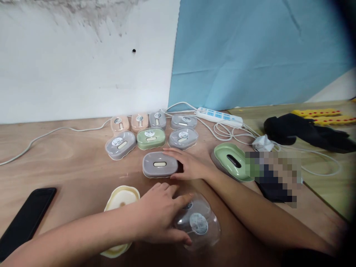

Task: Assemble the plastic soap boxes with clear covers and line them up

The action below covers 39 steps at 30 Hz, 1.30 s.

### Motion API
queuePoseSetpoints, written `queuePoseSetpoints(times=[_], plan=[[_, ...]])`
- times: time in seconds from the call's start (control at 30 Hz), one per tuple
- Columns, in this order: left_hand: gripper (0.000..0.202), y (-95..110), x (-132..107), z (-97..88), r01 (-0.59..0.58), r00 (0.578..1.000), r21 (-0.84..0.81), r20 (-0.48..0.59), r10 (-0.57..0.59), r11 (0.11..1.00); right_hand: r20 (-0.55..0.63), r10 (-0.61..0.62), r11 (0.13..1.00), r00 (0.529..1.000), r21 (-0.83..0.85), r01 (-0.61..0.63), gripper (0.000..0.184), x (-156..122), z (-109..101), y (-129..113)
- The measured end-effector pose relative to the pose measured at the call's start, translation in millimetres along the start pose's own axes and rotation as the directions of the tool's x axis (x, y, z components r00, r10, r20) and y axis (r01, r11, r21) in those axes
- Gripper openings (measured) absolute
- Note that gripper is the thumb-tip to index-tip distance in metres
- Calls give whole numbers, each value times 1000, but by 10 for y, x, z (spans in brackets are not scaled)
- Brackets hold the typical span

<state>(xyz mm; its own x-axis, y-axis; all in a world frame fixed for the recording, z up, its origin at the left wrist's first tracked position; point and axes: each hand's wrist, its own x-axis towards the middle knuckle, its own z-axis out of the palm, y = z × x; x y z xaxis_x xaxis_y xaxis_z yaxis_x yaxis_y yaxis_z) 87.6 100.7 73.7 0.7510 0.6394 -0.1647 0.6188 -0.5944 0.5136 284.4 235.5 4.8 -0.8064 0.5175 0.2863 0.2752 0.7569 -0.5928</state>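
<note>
My right hand (191, 165) reaches across and grips the right end of a grey oval soap dish (151, 170). The dish has a cream bar-shaped inset on top and shows no sticker. Closer to me, my left hand (160, 213) has its thumb and fingers around the left side of clear plastic covers (205, 237), which look nested and bear round white stickers. A cream dish with a wavy rim (111, 250) lies partly hidden under my left forearm. To the right, a green dish (219, 161) with a dark oval slot sits tilted.
Several covered soap dishes in peach, grey and green (151, 145) stand in rows towards the wall. A black phone (26, 218) lies at left. Behind on the right are a white power strip (219, 116), tangled white cables and a black cloth item (294, 129).
</note>
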Motion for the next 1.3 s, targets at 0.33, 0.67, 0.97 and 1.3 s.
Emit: queuePoseSetpoints(times=[0.33,0.67,0.97,1.3], plan=[[69,-507,-362,-675,10,910,-64,-413,-35,998,-53,125,991,991,51,-123,116,-29,60,107],[72,-1300,-166,-507,21,949,-97,-312,-50,995,-42,156,982,987,115,-150,133,45,126,113],[83,-1506,-95,-284,-61,918,-202,-395,-24,978,-44,83,997,996,-6,-83,110,65,165,149],[84,-1614,-227,-215,-51,857,-201,-511,-60,978,-106,45,986,993,-154,-61,99,71,173,94]])
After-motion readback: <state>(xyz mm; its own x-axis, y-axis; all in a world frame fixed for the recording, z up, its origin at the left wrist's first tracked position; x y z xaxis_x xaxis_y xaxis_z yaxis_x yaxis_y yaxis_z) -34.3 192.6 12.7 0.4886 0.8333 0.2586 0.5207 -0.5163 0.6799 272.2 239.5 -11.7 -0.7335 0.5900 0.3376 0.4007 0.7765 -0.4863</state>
